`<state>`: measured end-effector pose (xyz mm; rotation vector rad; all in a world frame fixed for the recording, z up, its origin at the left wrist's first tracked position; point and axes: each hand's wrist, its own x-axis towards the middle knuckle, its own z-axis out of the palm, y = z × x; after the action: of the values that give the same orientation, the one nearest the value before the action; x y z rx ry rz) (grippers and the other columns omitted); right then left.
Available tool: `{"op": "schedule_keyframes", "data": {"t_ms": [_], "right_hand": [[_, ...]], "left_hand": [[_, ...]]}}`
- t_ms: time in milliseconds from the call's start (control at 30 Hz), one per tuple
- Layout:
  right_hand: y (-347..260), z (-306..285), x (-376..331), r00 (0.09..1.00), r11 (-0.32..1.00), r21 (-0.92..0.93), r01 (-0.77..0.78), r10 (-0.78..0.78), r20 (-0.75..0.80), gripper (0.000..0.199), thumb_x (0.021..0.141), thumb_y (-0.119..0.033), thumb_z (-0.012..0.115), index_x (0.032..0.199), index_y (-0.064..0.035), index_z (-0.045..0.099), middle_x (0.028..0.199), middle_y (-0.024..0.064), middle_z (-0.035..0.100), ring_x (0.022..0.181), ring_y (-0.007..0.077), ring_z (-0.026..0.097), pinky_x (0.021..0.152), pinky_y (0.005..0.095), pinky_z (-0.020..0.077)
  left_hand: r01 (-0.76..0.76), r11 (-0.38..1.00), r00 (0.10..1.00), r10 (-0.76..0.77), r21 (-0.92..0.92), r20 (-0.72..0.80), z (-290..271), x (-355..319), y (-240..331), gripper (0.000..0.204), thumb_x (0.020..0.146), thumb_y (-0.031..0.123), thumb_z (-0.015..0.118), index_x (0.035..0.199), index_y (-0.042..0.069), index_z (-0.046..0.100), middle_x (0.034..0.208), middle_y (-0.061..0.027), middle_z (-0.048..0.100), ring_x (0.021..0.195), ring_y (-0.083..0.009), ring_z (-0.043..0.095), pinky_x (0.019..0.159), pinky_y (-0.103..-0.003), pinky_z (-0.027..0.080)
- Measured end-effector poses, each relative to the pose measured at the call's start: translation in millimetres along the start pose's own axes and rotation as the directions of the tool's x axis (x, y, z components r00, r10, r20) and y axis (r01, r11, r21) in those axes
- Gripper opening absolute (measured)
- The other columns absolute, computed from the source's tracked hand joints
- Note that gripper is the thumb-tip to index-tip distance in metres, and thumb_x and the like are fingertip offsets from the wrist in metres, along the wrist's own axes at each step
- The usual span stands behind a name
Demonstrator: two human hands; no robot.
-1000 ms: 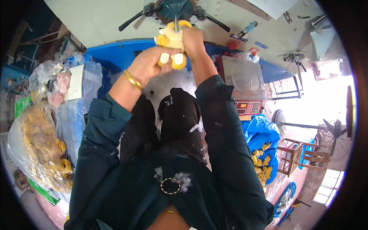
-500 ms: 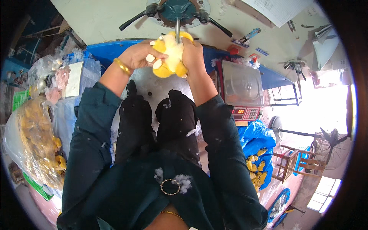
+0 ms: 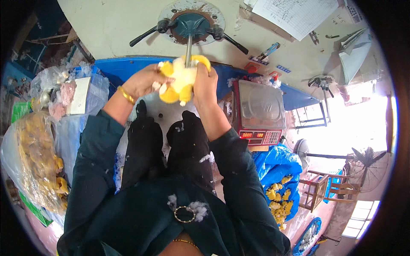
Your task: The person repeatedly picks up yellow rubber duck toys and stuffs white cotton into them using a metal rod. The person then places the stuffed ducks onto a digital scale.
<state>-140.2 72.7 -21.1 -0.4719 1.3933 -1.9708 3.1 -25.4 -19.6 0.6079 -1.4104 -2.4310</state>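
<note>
A yellow and cream plush toy [image 3: 181,79] sits at the end of a thin metal tube [image 3: 188,48]. The tube points toward me from a green fitting [image 3: 191,24] with two black handles, set in the bench. My left hand [image 3: 147,81] is closed on the toy's left side, thumb on the plush, near some small white parts. On the other side my right hand [image 3: 206,85] wraps round the toy close to the tube; some of its fingers are hidden. The tube's tip disappears into the toy.
A red scale [image 3: 261,104] stands to the right, above a blue bag [image 3: 267,160] with yellow plush pieces [image 3: 279,202]. At left is a clear bag [image 3: 32,149] of yellow plush. Papers [image 3: 294,17] and a cutter-like tool [image 3: 269,51] lie on the bench. White fluff is scattered around.
The whole view has shifted, so the bench and tube sit lower in the picture. Both hands keep hold of the plush toy at the tube, and its tilt differs slightly.
</note>
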Motion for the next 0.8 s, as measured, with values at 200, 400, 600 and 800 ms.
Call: {"op": "schedule_keyframes", "data": {"t_ms": [200, 400, 600, 800], "right_hand": [[-24.2, -6.7, -23.1, 0.978, 0.976, -0.109, -0.191, 0.199, 0.067, 0.030, 0.094, -0.020, 0.048, 0.108, 0.0054, 0.055, 0.093, 0.0132, 0.064, 0.079, 0.0208, 0.066, 0.069, 0.0311, 0.0543], [-20.4, -6.5, 48.0, 0.822, 0.936, -0.349, -0.038, 0.228, 0.521, 0.020, 0.084, -0.014, 0.058, 0.091, 0.0032, 0.064, 0.091, 0.0124, 0.067, 0.076, 0.0196, 0.067, 0.069, 0.0341, 0.0564], [-10.7, -27.5, 22.9, 0.802, 0.705, -0.541, 0.459, -0.066, 0.594, 0.039, 0.075, -0.038, 0.073, 0.101, -0.0091, 0.070, 0.101, 0.0080, 0.070, 0.094, 0.0170, 0.067, 0.084, 0.0299, 0.0517], [-33.4, 8.5, 43.7, 0.849, 0.940, -0.140, -0.312, 0.342, 0.402, 0.023, 0.085, -0.014, 0.063, 0.100, 0.0031, 0.062, 0.097, 0.0131, 0.066, 0.083, 0.0222, 0.067, 0.075, 0.0339, 0.0560]], "left_hand": [[0.135, 0.989, 0.991, -0.133, -0.068, 0.034, 32.0, -43.1, -10.3, 0.037, 0.082, 0.012, 0.071, 0.114, -0.001, 0.058, 0.096, -0.0083, 0.067, 0.083, -0.0144, 0.067, 0.069, -0.026, 0.057], [0.172, 0.864, 0.985, -0.151, -0.474, 0.083, 70.0, -8.2, -10.4, 0.048, 0.086, 0.014, 0.064, 0.128, -0.002, 0.047, 0.119, -0.0161, 0.060, 0.110, -0.0286, 0.061, 0.085, -0.051, 0.054], [0.189, 0.806, 0.981, -0.135, -0.560, 0.137, 77.8, -34.8, -9.9, 0.043, 0.088, 0.011, 0.060, 0.128, -0.001, 0.049, 0.120, -0.0168, 0.061, 0.102, -0.0268, 0.065, 0.088, -0.042, 0.054], [0.145, 0.775, 0.980, -0.028, -0.616, 0.195, 49.0, 16.8, 3.8, 0.035, 0.087, 0.009, 0.062, 0.118, -0.003, 0.054, 0.112, -0.0165, 0.064, 0.098, -0.0262, 0.066, 0.086, -0.037, 0.054]]}}
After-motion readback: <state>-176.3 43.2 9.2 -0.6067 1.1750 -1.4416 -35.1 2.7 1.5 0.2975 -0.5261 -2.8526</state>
